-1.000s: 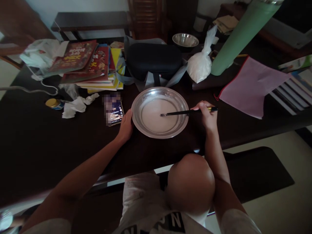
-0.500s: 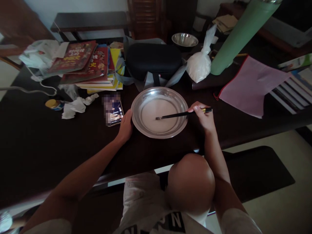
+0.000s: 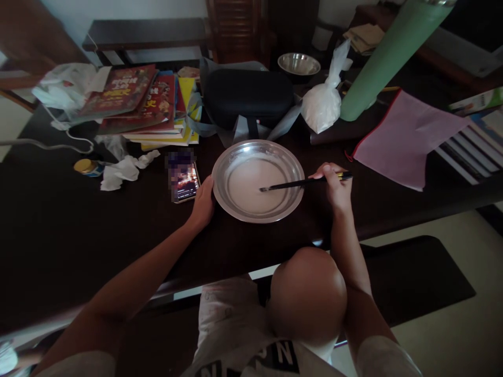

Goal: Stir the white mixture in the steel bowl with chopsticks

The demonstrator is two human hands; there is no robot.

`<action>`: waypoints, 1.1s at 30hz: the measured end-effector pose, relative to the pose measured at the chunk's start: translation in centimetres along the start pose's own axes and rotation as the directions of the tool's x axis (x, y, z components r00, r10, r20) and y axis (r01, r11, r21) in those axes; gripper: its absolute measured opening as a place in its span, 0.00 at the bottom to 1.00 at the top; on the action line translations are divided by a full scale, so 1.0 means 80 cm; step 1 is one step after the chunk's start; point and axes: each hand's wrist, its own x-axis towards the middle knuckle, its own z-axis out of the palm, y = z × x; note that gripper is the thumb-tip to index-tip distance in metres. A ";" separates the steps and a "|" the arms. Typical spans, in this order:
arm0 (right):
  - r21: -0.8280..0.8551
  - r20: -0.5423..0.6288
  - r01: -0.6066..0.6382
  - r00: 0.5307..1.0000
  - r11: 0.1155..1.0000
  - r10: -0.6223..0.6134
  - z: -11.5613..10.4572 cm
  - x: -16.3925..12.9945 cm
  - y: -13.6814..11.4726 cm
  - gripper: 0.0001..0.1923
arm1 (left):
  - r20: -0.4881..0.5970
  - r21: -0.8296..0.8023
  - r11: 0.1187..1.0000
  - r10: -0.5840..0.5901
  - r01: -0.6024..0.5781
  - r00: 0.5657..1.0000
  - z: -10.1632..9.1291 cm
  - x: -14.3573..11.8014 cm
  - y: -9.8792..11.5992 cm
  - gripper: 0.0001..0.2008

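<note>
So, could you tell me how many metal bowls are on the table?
2: the wide metal basin near the table's front edge, between both hands, and a small metal bowl at the far side. Clutter may hide others.

We see a dim scene; the dark table [image 3: 58, 230] swallows detail. Light glints off the steel basin [image 3: 231, 204] rim. Edges bend wide-angle, and the near-left corner smears with blur.

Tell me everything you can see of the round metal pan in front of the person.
The metal pan is round, shallow and shiny, like steel, with a wide sloped rim. It sits flat on the dark table, holding a thin pale, milky layer. The left hand rests against its left rim. The right hand holds dark chopsticks across its right rim, tips in the liquid.
</note>
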 end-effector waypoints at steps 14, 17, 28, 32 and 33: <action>-0.014 0.096 0.034 0.995 0.999 -0.033 0.000 0.001 0.001 0.25 | -0.004 0.023 0.999 0.049 -0.049 0.999 -0.002 0.001 -0.007 0.18; -0.005 -0.013 0.021 1.000 1.000 -0.021 -0.001 0.001 0.002 0.26 | -0.002 0.037 0.999 0.036 -0.036 0.999 -0.002 0.000 -0.005 0.16; 0.025 -0.015 0.013 1.000 1.000 -0.013 -0.001 0.001 0.001 0.26 | -0.021 0.021 1.000 -0.009 0.009 1.000 -0.001 0.001 -0.003 0.19; 0.004 0.110 0.016 0.994 1.000 -0.016 0.000 0.000 0.001 0.24 | -0.023 0.030 0.999 -0.009 0.010 1.000 0.000 0.001 0.000 0.18; -0.003 0.107 0.024 0.994 1.000 -0.023 -0.001 0.000 0.002 0.24 | -0.030 0.048 0.999 0.000 0.002 1.000 0.001 0.000 0.002 0.18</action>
